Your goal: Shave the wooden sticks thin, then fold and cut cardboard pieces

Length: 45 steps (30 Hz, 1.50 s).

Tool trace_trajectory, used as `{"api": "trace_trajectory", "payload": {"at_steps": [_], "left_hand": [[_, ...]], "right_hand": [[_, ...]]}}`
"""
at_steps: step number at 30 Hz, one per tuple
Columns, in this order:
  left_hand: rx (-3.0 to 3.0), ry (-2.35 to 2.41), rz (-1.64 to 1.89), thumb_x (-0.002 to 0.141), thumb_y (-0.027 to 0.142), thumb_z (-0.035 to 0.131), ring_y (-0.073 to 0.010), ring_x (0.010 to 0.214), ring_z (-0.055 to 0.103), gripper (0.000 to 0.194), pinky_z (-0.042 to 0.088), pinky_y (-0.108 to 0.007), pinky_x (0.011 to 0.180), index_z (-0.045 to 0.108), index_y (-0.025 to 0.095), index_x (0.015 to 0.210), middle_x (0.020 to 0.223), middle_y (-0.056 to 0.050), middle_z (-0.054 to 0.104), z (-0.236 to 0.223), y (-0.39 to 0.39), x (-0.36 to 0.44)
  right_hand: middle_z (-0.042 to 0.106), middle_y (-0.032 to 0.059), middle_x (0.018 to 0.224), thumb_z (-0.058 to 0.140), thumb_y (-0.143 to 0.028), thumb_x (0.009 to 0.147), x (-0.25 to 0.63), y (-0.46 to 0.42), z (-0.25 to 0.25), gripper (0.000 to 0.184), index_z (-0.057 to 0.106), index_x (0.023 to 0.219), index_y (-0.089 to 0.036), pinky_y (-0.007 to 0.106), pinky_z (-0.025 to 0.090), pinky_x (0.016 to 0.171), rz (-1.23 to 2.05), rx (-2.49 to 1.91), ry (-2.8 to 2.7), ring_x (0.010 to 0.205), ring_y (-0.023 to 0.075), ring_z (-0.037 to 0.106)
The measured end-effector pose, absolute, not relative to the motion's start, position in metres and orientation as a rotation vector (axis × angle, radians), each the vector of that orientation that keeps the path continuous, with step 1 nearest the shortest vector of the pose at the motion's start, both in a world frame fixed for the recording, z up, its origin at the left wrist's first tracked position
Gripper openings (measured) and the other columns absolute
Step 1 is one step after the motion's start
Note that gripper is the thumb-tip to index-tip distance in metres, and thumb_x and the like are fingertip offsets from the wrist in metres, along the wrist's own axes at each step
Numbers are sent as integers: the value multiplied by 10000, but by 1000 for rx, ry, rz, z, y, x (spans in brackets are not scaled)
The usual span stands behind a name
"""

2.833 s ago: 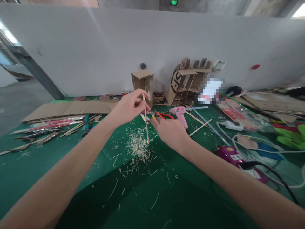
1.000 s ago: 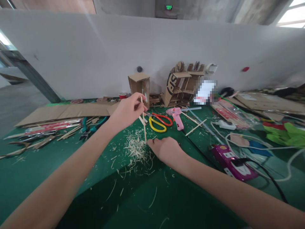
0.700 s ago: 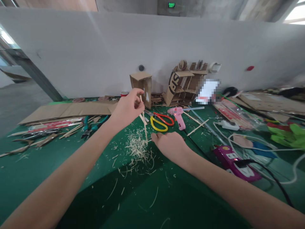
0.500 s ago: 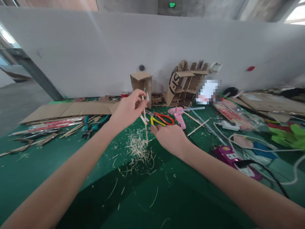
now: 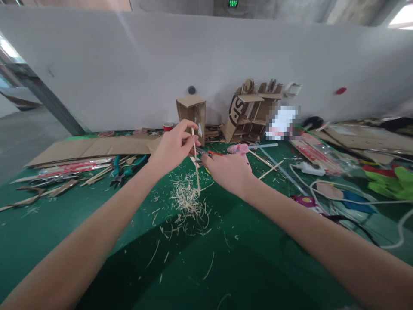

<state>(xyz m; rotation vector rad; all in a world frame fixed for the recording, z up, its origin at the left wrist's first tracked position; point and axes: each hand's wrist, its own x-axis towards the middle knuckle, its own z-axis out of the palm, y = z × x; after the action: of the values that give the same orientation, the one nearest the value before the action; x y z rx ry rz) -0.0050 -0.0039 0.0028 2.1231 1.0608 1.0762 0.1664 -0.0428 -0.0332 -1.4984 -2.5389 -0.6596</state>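
So the left hand (image 5: pixel 174 145) had a thin wooden stick (image 5: pixel 198 175) pinched near-upright, bottom end by the shavings pile (image 5: pixel 186 201), while the right hand (image 5: pixel 228 172), past that pile, had curled fingers, hold unclear.

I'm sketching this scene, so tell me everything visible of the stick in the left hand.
The stick is thin, straight and pale, apparently wood or bamboo. The left hand pinches it near its top, the tip showing beside the fingers. It slopes steeply, its lower end in front of the right edge of the pile of shavings; whether it touches them is unclear. The right hand is close beside its middle, but contact there is too blurred to tell.
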Motion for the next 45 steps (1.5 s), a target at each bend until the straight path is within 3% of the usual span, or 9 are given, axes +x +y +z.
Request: {"api": "trace_trajectory", "payload": {"at_steps": [12, 21, 29, 37, 45], "left_hand": [[2154, 1085, 1119, 901, 298, 471, -118, 589, 644, 177, 560, -222, 564, 496, 221, 1059, 749, -18, 681, 0, -3, -4], [2169, 1046, 1144, 896, 264, 466, -112, 575, 638, 170, 556, -211, 559, 504, 213, 1054, 719, -15, 677, -1, -3, -4], [2204, 1020, 1154, 900, 244, 458, -108, 583, 648, 176, 548, -211, 576, 512, 204, 1062, 717, -11, 673, -3, -2, -2], [2272, 1031, 1144, 914, 246, 435, -107, 584, 643, 203, 534, -216, 570, 510, 218, 1100, 726, -2, 675, 0, -13, 6], [2229, 1063, 1139, 915, 271, 441, -117, 588, 654, 187, 533, -222, 566, 507, 216, 1080, 733, -13, 691, -2, -3, -1]], "right_hand": [[569, 19, 570, 374, -41, 813, 162, -46, -30, 433, 517, 1204, -159, 267, 236, 501, -578, -1589, -2600, 474, 114, 450], [569, 24, 601, 390, -52, 816, 162, -49, -37, 421, 514, 1204, -157, 274, 242, 502, -497, -1645, -2680, 481, 109, 447], [586, 25, 666, 411, -113, 858, 168, -63, -72, 275, 552, 1089, -162, 285, 182, 479, -410, -1611, -2686, 490, 99, 425], [650, 61, 787, 495, -29, 757, 162, -81, -76, 458, 512, 1198, -150, 279, 205, 484, -227, -1709, -2874, 561, 117, 515], [637, 52, 739, 424, -76, 841, 168, -78, -80, 263, 571, 1050, -139, 286, 183, 484, -378, -1561, -2786, 498, 90, 462]]}}
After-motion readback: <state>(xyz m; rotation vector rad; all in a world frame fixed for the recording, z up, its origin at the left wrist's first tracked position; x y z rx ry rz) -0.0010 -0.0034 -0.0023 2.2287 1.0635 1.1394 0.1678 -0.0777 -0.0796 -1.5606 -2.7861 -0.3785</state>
